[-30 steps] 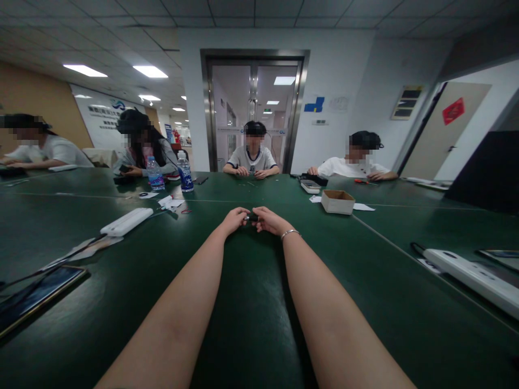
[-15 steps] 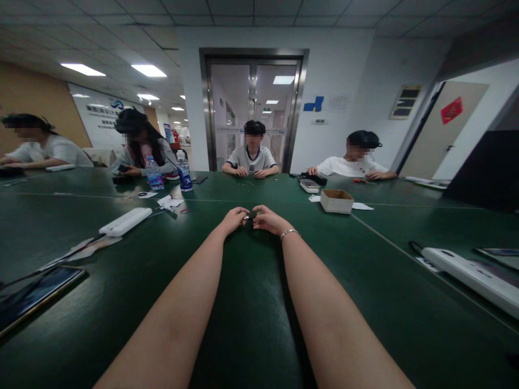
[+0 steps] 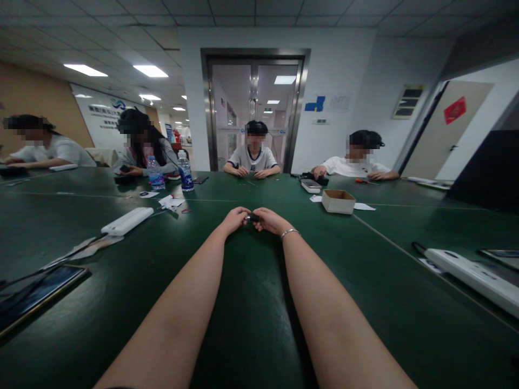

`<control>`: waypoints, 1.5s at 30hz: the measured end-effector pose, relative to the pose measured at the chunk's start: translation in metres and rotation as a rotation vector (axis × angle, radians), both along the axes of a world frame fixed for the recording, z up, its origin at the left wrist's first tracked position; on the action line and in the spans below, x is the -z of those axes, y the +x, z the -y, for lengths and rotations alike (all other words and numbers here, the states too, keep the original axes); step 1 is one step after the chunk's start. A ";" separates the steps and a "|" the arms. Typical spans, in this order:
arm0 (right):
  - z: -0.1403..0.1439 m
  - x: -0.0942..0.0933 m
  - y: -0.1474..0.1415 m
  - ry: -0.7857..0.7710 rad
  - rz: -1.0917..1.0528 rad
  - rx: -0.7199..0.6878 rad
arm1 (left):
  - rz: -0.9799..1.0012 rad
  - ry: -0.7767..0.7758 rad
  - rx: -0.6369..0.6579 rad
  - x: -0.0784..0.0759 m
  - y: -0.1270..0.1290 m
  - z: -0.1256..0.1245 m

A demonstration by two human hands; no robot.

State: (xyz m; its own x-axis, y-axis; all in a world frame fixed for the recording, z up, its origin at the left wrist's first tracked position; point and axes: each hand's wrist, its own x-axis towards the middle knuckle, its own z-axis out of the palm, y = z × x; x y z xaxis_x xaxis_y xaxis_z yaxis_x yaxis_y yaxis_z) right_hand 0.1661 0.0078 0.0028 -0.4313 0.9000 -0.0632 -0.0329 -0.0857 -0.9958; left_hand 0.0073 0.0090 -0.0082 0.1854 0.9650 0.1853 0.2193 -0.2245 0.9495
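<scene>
Head view: both forearms [image 3: 332, 292] extend forward over the green table [image 3: 251, 313], nearly straight and converging, wrists bent inward so that the left hand [image 3: 235, 220] and right hand [image 3: 271, 221] face each other fingertip to fingertip. The fingers of each hand are pinched on a small dark object [image 3: 253, 218] (its end toward the left hand is shiny), which lies between them; whether it touches the tabletop cannot be told.
</scene>
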 end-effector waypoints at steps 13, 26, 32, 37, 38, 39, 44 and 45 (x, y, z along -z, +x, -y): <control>0.006 -0.004 0.002 -0.019 -0.092 -0.040 | 0.002 0.010 0.016 0.004 -0.002 -0.005; 0.007 -0.005 0.000 -0.021 -0.063 -0.044 | -0.006 0.012 0.012 0.002 -0.002 -0.001; 0.006 -0.005 0.000 -0.009 -0.035 -0.052 | -0.003 0.017 0.022 0.003 -0.003 -0.002; 0.003 -0.002 0.001 -0.005 -0.016 -0.045 | -0.007 0.021 0.011 0.003 -0.002 -0.002; 0.003 -0.002 0.001 -0.002 -0.004 -0.041 | -0.009 0.023 0.011 0.003 -0.002 -0.002; 0.003 -0.002 0.000 0.000 0.000 -0.041 | -0.009 0.025 0.012 0.003 -0.002 -0.002; 0.007 -0.006 0.000 -0.020 -0.055 -0.039 | -0.004 0.010 0.013 0.002 -0.002 -0.002; 0.008 -0.006 0.000 -0.027 -0.051 -0.033 | -0.003 0.008 0.015 0.002 -0.001 -0.002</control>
State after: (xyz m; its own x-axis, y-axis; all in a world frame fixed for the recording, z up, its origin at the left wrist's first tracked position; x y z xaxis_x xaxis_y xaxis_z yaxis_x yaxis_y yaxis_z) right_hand 0.1657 0.0001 0.0090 -0.4637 0.8836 -0.0649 -0.0800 -0.1147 -0.9902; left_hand 0.0058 0.0108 -0.0102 0.2008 0.9604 0.1930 0.2185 -0.2359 0.9469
